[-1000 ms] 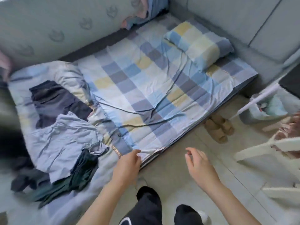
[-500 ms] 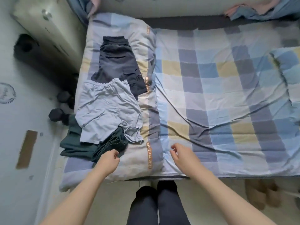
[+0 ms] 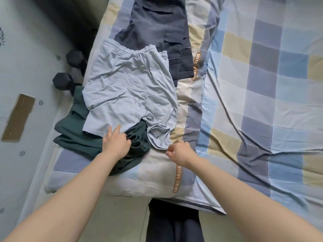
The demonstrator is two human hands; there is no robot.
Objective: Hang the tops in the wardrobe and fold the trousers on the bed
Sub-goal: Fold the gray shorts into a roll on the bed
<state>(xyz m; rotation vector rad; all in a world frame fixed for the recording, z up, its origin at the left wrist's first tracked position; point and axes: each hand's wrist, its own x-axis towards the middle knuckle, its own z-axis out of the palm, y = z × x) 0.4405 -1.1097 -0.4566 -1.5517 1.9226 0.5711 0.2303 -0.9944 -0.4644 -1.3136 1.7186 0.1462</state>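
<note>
Light blue shorts lie spread on a folded checked quilt at the bed's left end. Under them lies a dark green garment, and dark navy shorts lie beyond. My left hand rests on the lower hem of the light blue shorts where they meet the green garment, fingers spread. My right hand is curled at the lower right corner of the light blue shorts; whether it pinches the fabric is unclear.
The checked bed sheet stretches to the right. Two black dumbbells stand on the floor left of the bed, near a brown cardboard piece. My dark-trousered legs stand at the bed's near edge.
The view has swung left and closer onto the clothes pile. Both hands have moved forward from the bed's edge onto the lower edge of the light blue shorts.
</note>
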